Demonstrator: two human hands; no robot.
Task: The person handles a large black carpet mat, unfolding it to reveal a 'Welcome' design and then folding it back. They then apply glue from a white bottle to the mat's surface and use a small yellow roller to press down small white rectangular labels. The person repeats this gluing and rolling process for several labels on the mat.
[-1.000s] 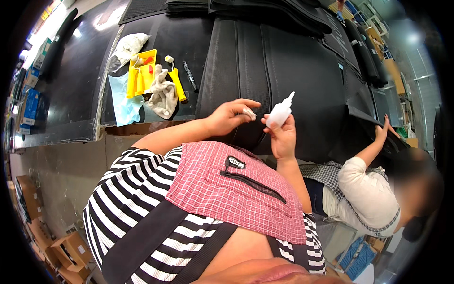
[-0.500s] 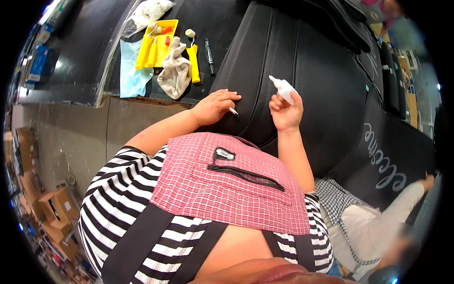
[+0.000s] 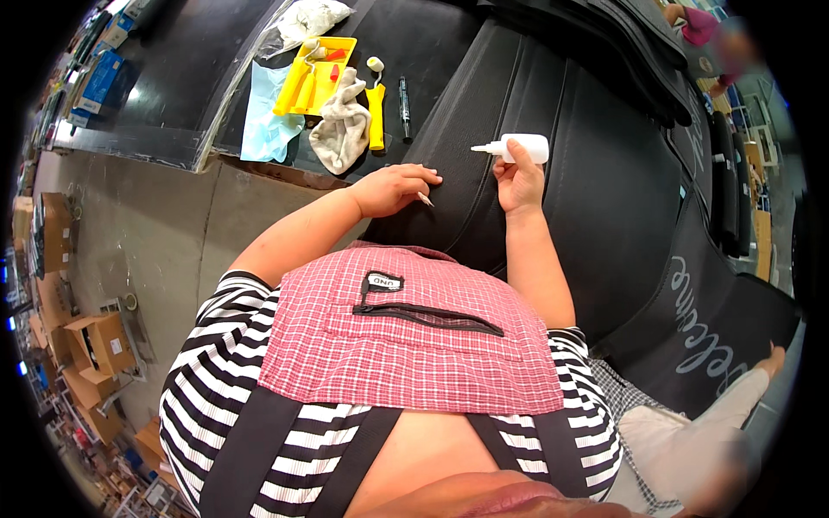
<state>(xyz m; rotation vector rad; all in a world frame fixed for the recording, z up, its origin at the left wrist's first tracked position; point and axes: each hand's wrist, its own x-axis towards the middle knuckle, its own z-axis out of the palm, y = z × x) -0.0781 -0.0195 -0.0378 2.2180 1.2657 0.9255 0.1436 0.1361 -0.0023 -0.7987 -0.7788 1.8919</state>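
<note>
In my right hand is a white squeeze bottle with a narrow nozzle, gripped between thumb and fingers. It lies nearly level above a black padded cover with stitched seams, nozzle to the left. My left hand rests at the cover's left edge, fingers curled. A slim, pale, pointed stick pokes out beneath them; most of it is hidden, so its exact kind is unclear.
On the black table, left of the cover, are a yellow paint tray, a grey rag, a small yellow-handled roller, a black marker and light-blue sheeting. Another person's arm reaches over a lettered black mat at right.
The squeeze bottle has turned from a slant to nearly level, its nozzle now pointing left. My left hand stays at the cover's edge. The whole view has shifted slightly.
</note>
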